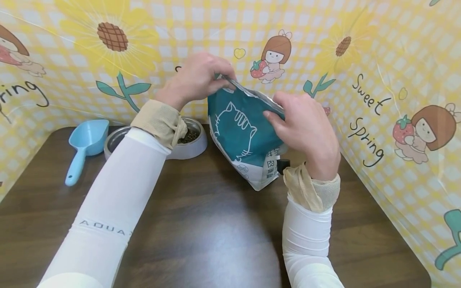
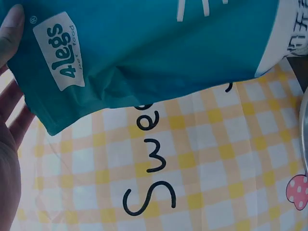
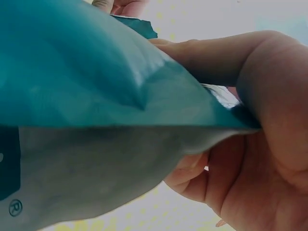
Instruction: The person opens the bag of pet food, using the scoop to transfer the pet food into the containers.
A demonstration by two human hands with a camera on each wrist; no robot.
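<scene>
A teal and white pet food bag (image 1: 234, 124) with a white cat outline stands tilted on the wooden table, held up between both hands. My left hand (image 1: 201, 76) pinches the left end of its top edge, thumb in front. At the right end of that edge, my right hand (image 1: 306, 124) grips with the thumb on the front and the fingers behind. In the left wrist view the bag's label (image 2: 62, 50) reads "4Legs pet food". The right wrist view shows the bag's side fold (image 3: 144, 127) running into the right hand. The bag's contents are hidden.
Left of the bag is a white double bowl (image 1: 191, 150) with brown kibble in its right side; my left forearm partly covers it. A light blue scoop (image 1: 88, 138) lies farther left. A small black object (image 1: 283, 165) shows beside the bag. Yellow checked cloth (image 1: 173, 24) walls the table (image 1: 216, 224).
</scene>
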